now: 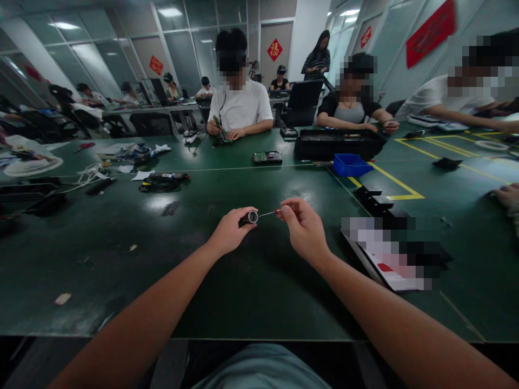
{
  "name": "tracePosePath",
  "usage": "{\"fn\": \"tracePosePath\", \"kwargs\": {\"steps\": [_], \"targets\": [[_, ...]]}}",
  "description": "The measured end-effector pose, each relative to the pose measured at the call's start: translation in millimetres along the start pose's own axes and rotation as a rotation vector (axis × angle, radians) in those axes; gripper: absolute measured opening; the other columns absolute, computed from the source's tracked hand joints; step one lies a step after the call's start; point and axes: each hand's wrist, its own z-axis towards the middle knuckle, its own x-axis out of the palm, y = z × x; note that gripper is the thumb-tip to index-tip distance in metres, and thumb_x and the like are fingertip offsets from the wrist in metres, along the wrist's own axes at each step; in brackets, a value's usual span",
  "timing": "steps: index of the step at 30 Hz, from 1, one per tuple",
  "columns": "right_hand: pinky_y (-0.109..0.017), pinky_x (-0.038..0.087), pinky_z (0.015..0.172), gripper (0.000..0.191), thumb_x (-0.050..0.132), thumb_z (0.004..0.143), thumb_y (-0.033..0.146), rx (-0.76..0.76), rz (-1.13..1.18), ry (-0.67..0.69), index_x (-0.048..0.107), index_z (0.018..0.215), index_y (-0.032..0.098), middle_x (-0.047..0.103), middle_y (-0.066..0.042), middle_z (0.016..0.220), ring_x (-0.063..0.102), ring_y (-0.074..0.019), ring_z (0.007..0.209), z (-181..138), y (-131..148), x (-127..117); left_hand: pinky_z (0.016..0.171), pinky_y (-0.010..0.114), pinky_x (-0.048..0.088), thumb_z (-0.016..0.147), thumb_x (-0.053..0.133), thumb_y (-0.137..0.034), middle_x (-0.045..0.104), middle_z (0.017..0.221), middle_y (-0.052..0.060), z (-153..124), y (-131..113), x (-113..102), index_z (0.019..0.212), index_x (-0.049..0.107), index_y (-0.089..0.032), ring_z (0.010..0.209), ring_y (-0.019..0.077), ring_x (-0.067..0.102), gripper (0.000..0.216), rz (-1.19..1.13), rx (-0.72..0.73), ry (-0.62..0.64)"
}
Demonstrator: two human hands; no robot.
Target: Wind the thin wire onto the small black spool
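My left hand (pixel 230 231) is closed around a small black cylindrical part (pixel 250 217) with a round silver face, held just above the green table (pixel 162 270). My right hand (pixel 303 226) pinches a thin screwdriver (pixel 272 212) with a reddish handle. Its metal tip points left and meets the silver face of the part. Both hands hover close together near the table's middle.
A blue bin (pixel 349 164) and a long black tray (pixel 339 142) stand beyond my hands. Small black parts (pixel 373 195) lie to the right, near yellow floor-tape lines. Cables and tools (pixel 162 181) sit at left. Several people work across the table.
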Motion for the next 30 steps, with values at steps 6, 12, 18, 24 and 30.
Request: {"fn": "tracePosePath", "kwargs": {"steps": [6, 12, 18, 24, 30], "targets": [[-0.039, 0.055, 0.079, 0.019, 0.054, 0.098, 0.038, 0.030, -0.013, 0.008, 0.063, 0.106, 0.022, 0.076, -0.006, 0.092, 0.072, -0.0217, 0.086, 0.8, 0.4, 0.0, 0.104, 0.045, 0.045, 0.089, 0.069, -0.022, 0.069, 0.123, 0.004, -0.5, -2.9, -1.1, 0.127, 0.065, -0.027, 0.117, 0.0241, 0.060, 0.038, 0.013, 0.002, 0.020], [-0.032, 0.048, 0.064, 0.027, 0.060, 0.094, 0.047, 0.051, -0.175, -0.019, 0.067, 0.091, 0.021, 0.073, -0.004, 0.078, 0.065, -0.0184, 0.067, 2.4, 7.3, -3.3, 0.103, 0.044, 0.045, 0.090, 0.069, -0.022, 0.069, 0.121, 0.005, -0.5, -3.4, -2.3, 0.127, 0.065, -0.027, 0.115, 0.0241, 0.060, 0.038, 0.014, -0.004, 0.026], [-0.029, 0.041, 0.059, 0.032, 0.060, 0.094, 0.050, 0.081, -0.240, -0.076, 0.069, 0.088, 0.020, 0.070, -0.003, 0.072, 0.060, -0.0169, 0.061, 4.5, 7.8, -4.5, 0.102, 0.043, 0.045, 0.090, 0.070, -0.023, 0.069, 0.121, 0.004, -0.6, -3.2, -2.1, 0.128, 0.064, -0.028, 0.115, 0.0233, 0.060, 0.039, 0.021, 0.013, 0.019], [-0.030, 0.041, 0.061, 0.033, 0.059, 0.094, 0.050, 0.100, -0.252, -0.088, 0.069, 0.088, 0.019, 0.070, -0.002, 0.072, 0.061, -0.0171, 0.063, 5.4, 6.5, -3.1, 0.101, 0.041, 0.045, 0.088, 0.072, -0.021, 0.070, 0.118, 0.003, -0.1, -4.9, -2.5, 0.126, 0.065, -0.026, 0.112, 0.0224, 0.061, 0.039, 0.034, 0.028, 0.006], [-0.029, 0.034, 0.054, 0.042, 0.062, 0.090, 0.056, 0.087, -0.317, -0.079, 0.058, 0.066, 0.022, 0.055, 0.003, 0.055, 0.049, -0.0143, 0.051, 5.6, 10.6, -5.4, 0.099, 0.042, 0.046, 0.089, 0.071, -0.024, 0.071, 0.114, 0.003, -0.9, -5.9, -3.7, 0.127, 0.065, -0.027, 0.108, 0.0230, 0.062, 0.039, 0.077, 0.043, 0.037]]}}
